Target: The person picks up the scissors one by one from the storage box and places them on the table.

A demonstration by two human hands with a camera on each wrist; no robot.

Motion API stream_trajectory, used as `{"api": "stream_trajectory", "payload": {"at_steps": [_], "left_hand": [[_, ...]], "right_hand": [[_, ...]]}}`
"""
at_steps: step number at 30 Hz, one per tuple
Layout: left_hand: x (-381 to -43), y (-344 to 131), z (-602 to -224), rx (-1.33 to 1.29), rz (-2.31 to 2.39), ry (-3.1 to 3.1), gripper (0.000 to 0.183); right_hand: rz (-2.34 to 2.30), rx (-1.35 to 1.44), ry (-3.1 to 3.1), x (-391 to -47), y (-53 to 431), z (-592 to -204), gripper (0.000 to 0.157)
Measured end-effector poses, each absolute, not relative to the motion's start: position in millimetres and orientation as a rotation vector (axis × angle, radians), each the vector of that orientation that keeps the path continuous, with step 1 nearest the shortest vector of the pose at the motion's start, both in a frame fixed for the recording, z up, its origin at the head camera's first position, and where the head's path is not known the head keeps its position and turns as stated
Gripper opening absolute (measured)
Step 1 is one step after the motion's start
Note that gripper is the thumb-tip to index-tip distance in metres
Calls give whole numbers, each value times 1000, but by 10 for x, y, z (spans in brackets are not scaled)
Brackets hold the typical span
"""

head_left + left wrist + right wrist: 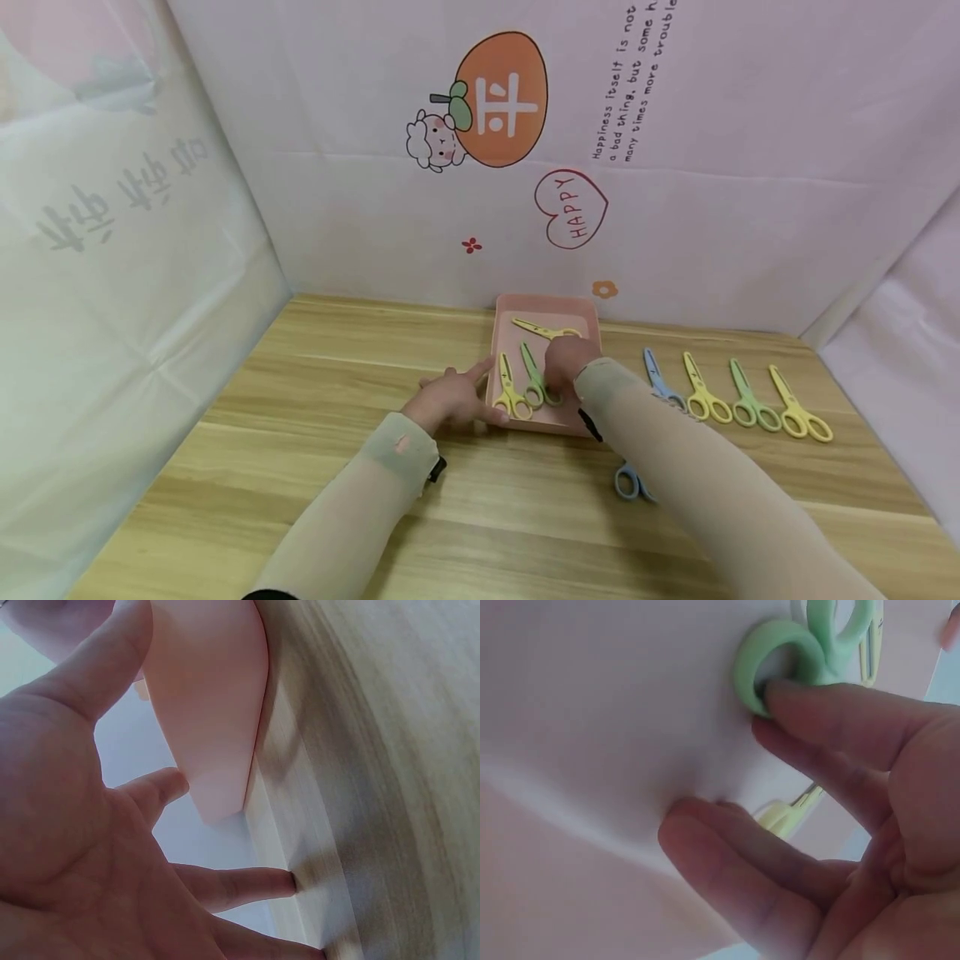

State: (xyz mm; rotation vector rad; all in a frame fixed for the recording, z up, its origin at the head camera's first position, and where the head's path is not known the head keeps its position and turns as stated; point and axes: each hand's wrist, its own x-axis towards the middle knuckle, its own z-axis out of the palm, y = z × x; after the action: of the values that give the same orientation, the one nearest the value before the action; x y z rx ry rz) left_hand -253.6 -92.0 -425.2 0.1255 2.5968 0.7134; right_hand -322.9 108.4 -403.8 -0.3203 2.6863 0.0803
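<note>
A pink tray (495, 340) stands against the back wall with two pairs of yellow scissors and one green pair in it. My left hand (453, 398) spreads its fingers at the tray's left side, touching its wall; some fingertips rest on the table in the left wrist view. Inside the tray, my right hand (567, 362) pinches a handle ring of the green scissors (776, 637) between thumb and finger. One yellow pair (507, 383) lies left of the green one. Another yellow pair (536, 328) lies crosswise at the back, its handles partly hidden by the right hand.
Right of the tray, blue scissors (654, 371), yellow scissors (697, 379), green scissors (742, 383) and more yellow scissors (791, 400) lie in a row. Another blue pair (628, 482) is partly covered by the right forearm. Printed cloth walls (375, 233) bound the wooden table (337, 350).
</note>
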Motion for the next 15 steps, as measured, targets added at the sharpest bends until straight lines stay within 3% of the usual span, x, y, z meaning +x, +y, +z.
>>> {"api": "stream_trajectory", "payload": {"at_steps": [14, 15], "left_hand": [[-2519, -922, -4235, 129, 703, 2606, 105], [-2516, -921, -4234, 130, 705, 2605, 105]], "right_hand": [[-321, -155, 2576, -3269, 1214, -4006, 3], [-357, -145, 2558, -3265, 1235, -3991, 12]]}}
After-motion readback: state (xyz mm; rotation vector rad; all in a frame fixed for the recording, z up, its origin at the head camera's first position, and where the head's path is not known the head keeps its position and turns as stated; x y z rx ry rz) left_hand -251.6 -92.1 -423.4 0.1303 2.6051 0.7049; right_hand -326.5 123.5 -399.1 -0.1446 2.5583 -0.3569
